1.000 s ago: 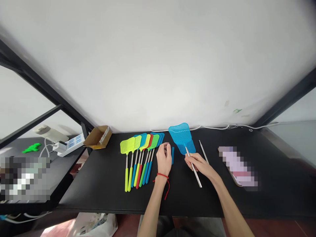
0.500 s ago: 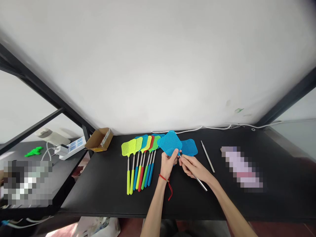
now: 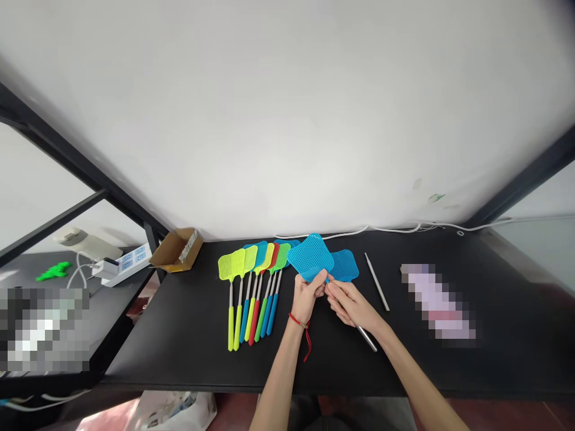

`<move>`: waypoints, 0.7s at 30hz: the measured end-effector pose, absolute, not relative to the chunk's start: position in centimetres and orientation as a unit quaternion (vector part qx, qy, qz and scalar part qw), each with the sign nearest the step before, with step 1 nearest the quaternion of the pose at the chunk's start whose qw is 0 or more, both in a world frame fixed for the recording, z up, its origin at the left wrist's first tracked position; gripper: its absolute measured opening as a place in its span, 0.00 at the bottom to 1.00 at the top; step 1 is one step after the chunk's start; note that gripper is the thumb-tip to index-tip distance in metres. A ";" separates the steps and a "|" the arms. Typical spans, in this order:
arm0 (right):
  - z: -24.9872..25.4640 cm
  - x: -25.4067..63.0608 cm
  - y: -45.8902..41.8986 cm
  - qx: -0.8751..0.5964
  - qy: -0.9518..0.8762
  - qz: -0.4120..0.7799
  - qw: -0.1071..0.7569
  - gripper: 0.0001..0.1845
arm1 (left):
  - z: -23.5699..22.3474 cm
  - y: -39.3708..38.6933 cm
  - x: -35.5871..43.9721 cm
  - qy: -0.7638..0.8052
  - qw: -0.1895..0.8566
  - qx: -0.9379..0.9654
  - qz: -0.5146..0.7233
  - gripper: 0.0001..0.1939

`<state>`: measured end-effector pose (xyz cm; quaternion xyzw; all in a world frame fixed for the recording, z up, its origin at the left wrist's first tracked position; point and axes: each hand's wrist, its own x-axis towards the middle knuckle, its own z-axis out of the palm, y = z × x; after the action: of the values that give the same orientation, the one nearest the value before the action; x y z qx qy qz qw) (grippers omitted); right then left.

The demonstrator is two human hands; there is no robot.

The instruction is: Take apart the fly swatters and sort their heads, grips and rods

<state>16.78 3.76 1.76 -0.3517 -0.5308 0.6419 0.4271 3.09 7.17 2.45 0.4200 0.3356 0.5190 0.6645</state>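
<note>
My left hand, with a red cord at the wrist, pinches the neck of a blue mesh fly swatter head. Close beside it, my right hand is closed around a silver metal rod, whose lower end sticks out below the palm. The rod's upper end meets the swatter neck between my fingertips; whether they are joined is hidden. Behind my hands lies another blue swatter head. A loose metal rod rests to the right. Several fly swatters with coloured handles, including a red handle, lie in a row at left.
An open cardboard box stands at the table's back left, near a white power strip and black frame bars. A white cable runs along the wall. At right lies a blurred pinkish item. Below the table is a white bag.
The right hand's fingers have come slightly closer to the swatter neck, and the bare rod between the hands is now hidden. The view has shifted slightly.
</note>
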 end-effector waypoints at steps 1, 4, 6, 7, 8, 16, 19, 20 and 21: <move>1.8 16.8 3.7 -0.346 -0.521 0.653 0.427 0.24 | 2.5 7.2 3.1 0.333 0.668 0.415 0.521 0.25; 1.9 16.8 3.8 -0.331 -0.496 0.682 0.424 0.23 | 2.6 7.1 3.3 0.324 0.672 0.407 0.527 0.20; 2.0 16.8 3.8 -0.325 -0.481 0.697 0.421 0.23 | 2.6 7.0 3.5 0.316 0.672 0.402 0.535 0.19; 2.0 16.8 3.9 -0.324 -0.474 0.704 0.418 0.23 | 2.6 6.9 3.6 0.313 0.672 0.400 0.539 0.18; 2.1 16.8 4.0 -0.324 -0.470 0.708 0.415 0.23 | 2.5 6.8 3.8 0.313 0.671 0.397 0.542 0.18; 2.0 17.6 3.1 -0.333 -0.496 0.700 0.390 0.24 | 2.6 8.4 1.9 0.360 0.595 0.322 0.643 0.20; 2.1 18.3 2.7 -0.350 -0.480 0.698 0.400 0.24 | 2.9 9.0 0.6 0.353 0.582 0.326 0.656 0.19; 2.2 18.5 2.7 -0.355 -0.468 0.696 0.413 0.24 | 2.9 9.0 0.5 0.349 0.584 0.335 0.652 0.19; 2.3 18.8 2.8 -0.358 -0.456 0.693 0.429 0.24 | 3.0 8.9 0.6 0.347 0.585 0.345 0.646 0.18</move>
<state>18.76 2.79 2.28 -0.3585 -0.4556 0.6930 0.4285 0.57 8.94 2.97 0.3447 0.3472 0.6464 0.5855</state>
